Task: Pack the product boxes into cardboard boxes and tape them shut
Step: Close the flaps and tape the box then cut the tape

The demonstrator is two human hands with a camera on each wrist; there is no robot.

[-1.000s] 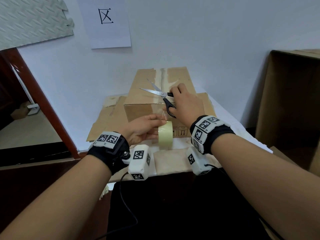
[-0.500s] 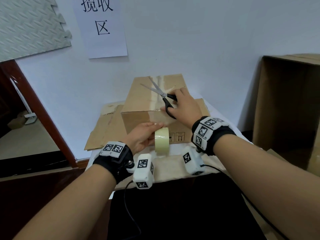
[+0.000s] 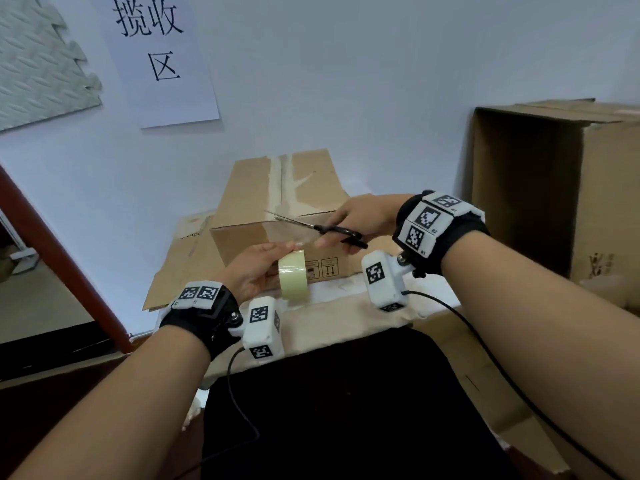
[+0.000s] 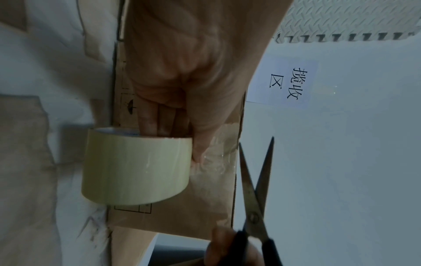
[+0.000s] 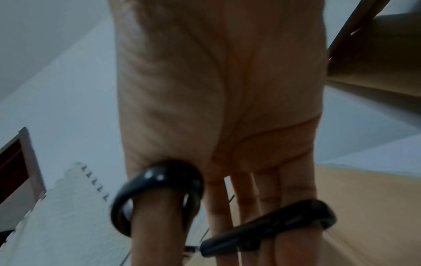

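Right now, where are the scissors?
In the head view the scissors are in the right hand, blades open, just above the tape roll at the cardboard box's front edge.

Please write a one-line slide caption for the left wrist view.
Left hand holds the tape roll against the cardboard box while open scissors approach.

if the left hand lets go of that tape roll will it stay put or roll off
Probably it would roll: the tape roll stands on its curved edge in front of the cardboard box, steadied by the left hand. It looks light. The clear strip pulled toward the scissors may tether it, though.
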